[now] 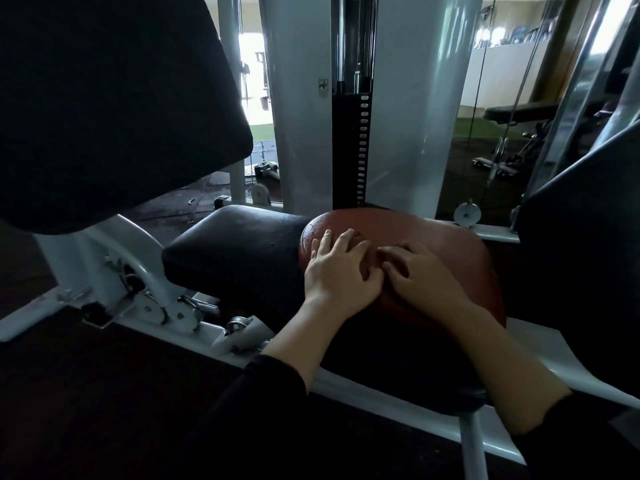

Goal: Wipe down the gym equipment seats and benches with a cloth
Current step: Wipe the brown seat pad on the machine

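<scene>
Both your hands are flat on the reddish cloth (398,244): left hand (341,268) fingers spread, right hand (420,277) slightly curled, pressing. Cloth covers the seat (235,251), bare black part at 9 o'clock, nearer your left.

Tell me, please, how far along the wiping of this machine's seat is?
Nothing can be confirmed as finished; no wiped patch stands out. In hand: the left hand and right hand both press a reddish-brown cloth spread over the right part of the black seat. Left: the seat's uncovered left part, the back pad above and the bench behind.
</scene>
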`<action>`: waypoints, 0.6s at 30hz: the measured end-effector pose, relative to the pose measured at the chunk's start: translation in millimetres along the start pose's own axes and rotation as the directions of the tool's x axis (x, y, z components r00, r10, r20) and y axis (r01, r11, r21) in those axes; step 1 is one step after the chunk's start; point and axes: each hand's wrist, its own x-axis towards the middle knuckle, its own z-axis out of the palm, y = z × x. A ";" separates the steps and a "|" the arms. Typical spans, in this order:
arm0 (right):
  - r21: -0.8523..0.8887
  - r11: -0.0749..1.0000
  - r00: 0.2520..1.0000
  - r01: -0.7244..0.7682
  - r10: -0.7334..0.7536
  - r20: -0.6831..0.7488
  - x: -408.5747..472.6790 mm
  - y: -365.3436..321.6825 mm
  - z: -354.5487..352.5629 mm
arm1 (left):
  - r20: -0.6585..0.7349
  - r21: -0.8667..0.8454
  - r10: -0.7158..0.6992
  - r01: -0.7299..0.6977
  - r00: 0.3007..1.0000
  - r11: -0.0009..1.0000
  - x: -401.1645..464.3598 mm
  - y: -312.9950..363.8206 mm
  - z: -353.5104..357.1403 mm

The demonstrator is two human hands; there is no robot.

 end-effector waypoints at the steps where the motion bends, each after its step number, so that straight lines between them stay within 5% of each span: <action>1: 0.006 1.000 1.000 0.001 -0.001 -0.001 -1.1 -0.1 0.8 | 0.008 0.000 0.012 -0.012 1.000 1.000 2.2 -0.8 0.0; 11: 0.054 0.998 1.000 -0.014 0.015 -0.016 -1.2 1.3 -0.1 | 0.158 -0.032 -0.122 0.128 0.980 0.991 96.7 -25.8 -2.4; 18: 0.112 0.993 0.999 -0.036 0.038 -0.019 -3.3 0.9 -0.4 | 0.075 -0.209 -0.332 0.340 0.940 0.917 72.2 -57.5 -4.2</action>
